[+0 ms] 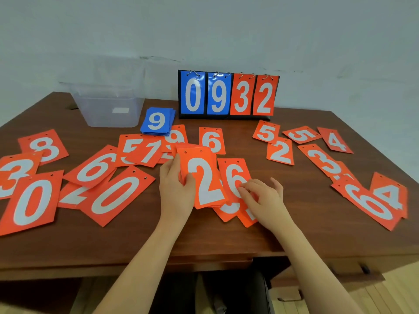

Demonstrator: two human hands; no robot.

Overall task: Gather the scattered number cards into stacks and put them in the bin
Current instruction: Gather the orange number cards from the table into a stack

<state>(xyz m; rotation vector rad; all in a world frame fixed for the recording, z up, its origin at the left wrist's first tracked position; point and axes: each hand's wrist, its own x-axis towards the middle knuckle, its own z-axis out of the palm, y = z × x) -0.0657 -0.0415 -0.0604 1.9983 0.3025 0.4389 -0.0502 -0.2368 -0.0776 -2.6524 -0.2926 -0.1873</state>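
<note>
Two hands at bench front-centre: left hand [175, 184] grips orange stack [204, 180], "2" on top; right hand [264, 197] fingers curled, pinching "6" card [234, 175]. Bin [106, 107] at back-left corner. Risk: loose grip w/ slick cards, stack fans out.

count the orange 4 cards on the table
2: far 4 card, back right beside the 5 card; near 4 card, right edge beside the 0 card. More may be hidden.
</note>
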